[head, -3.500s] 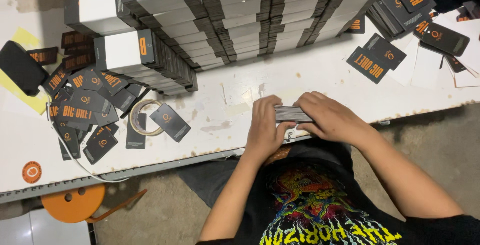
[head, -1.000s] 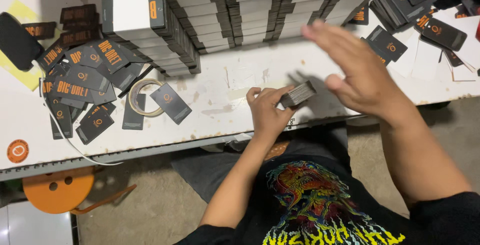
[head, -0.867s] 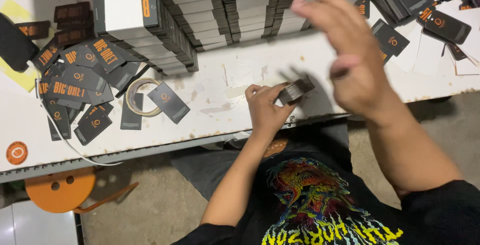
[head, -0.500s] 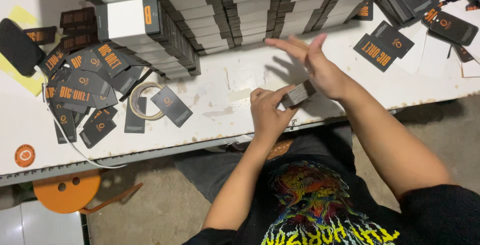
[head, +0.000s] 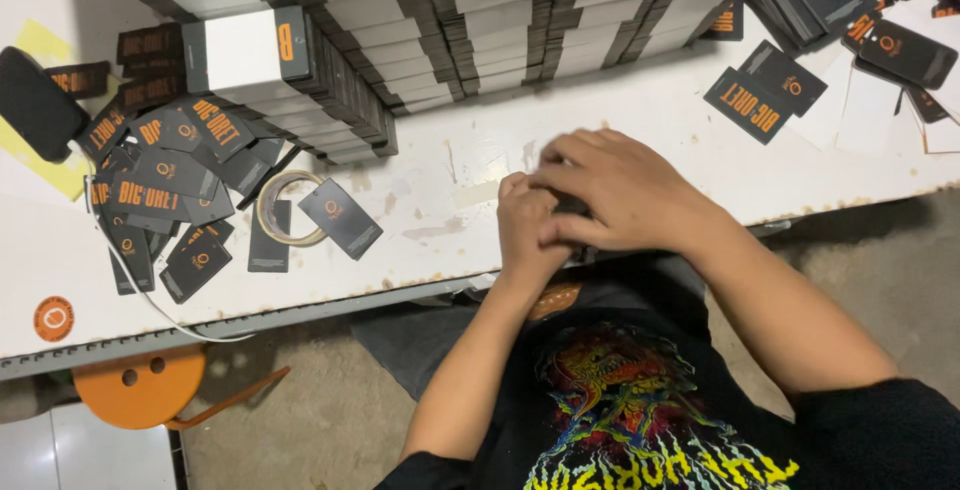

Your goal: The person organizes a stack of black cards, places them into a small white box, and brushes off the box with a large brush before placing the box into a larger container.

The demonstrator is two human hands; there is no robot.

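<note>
Stack: small dark stack of tags [head: 572,208], near surface [head: 620,100] edge, mostly hidden between my hands.
Grip: left hand [head: 530,235] closed around it; right hand [head: 625,195] cupped over.
Risk: tags could fan or slip if my squeeze is uneven.
Axis: cannot tell; covered.

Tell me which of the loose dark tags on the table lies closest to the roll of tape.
The single tag lying slantwise against the right edge of the tape roll; the other loose tags sit heaped farther left or far right.
</note>
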